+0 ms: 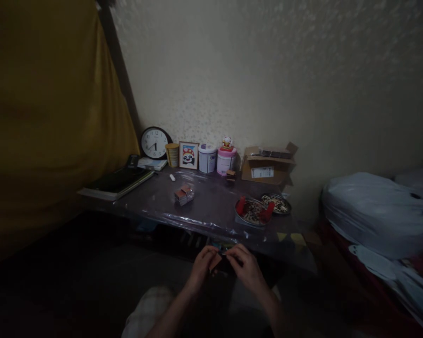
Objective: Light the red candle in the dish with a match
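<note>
From the head view, the left hand (pixel 201 268) and the right hand (pixel 246 268) meet near the bottom middle, just in front of the near edge of the surface (pixel 211 202), and both pinch a small brownish card (pixel 215 262) between their fingertips; the light is too dim to tell what it really is. A low, dark surface wrapped in clear plastic stretches across the middle. On its right part sits a round metal plate (pixel 253 212) holding dark and pale bits with two red pieces on top, and just behind it to the right a second plate (pixel 277 203) holds a speckled mix. In the middle lies a clear bag (pixel 184 193) with small reddish-brown blocks inside. Along the far wall stand a clock (pixel 155 142), a yellow tin (pixel 172 155), a framed panda picture (pixel 188 155), a white tub (pixel 207 159) and a pink tub (pixel 226 161) with a little figure on its lid; what the tubs hold cannot be seen. Further right, an open cardboard box (pixel 268 166) leans against the wall. A dark book (pixel 117 183) lies at the left end.
</note>
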Motion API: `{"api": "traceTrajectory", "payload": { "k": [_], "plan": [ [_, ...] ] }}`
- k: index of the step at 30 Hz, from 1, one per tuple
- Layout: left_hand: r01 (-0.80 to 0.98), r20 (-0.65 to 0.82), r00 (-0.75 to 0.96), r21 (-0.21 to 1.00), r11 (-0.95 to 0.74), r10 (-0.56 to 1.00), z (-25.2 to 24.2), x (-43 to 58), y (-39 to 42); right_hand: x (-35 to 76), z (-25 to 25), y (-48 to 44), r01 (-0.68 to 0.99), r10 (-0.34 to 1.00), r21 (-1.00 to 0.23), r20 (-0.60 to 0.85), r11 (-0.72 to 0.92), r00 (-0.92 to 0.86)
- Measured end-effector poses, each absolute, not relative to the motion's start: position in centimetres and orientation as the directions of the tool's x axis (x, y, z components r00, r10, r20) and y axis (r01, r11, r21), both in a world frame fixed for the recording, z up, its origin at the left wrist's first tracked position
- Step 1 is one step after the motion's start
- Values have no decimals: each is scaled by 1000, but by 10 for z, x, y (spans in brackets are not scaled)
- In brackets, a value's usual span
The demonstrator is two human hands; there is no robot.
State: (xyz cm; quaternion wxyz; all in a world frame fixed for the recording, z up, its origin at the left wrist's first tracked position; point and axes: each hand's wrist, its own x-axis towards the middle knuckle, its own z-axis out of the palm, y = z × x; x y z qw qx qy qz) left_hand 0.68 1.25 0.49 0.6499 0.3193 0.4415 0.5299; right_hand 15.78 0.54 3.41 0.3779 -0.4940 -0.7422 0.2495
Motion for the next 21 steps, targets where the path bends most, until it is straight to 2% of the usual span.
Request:
{"api": "traceTrajectory", "payload": {
  "k": [7,11,14,21],
  "plan": [
    [-350,-190,58,916,198,980,4,10,10,159,26,3,684,859,-524,370,508,-355],
    [-335,-159,81,926,177,984,-2,13,9,160,26,1,694,831,-462,377,552,-410],
    [-338,-145,92,926,167,985,-4,14,9,159,28,1,650,836,-525,361,549,-414],
    [-369,-198,126,900,231,972,-1,16,9,150,33,1,401,888,-798,350,450,-299]
  ]
}}
